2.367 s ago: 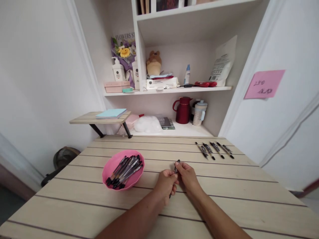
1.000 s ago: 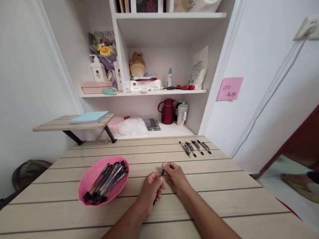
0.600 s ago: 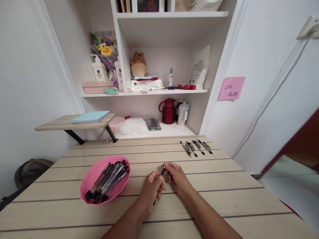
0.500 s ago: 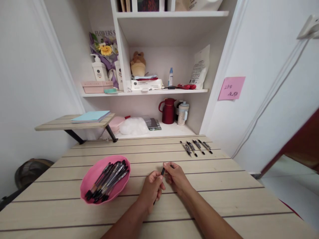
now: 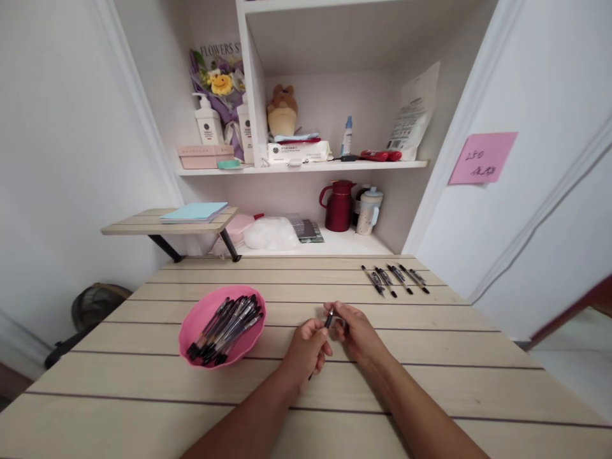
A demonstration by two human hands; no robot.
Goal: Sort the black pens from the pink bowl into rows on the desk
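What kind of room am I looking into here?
Probably a home or dormitory study corner. The wooden desk holds a pink bowl of pens, and the white shelves behind it carry personal things such as a pump bottle and a plush toy.

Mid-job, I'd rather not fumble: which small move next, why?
Probably steady the pen with the left hand and gently twist its upper end with the right hand: left fingers wrap it lower down, and right fingertips sit by that end.
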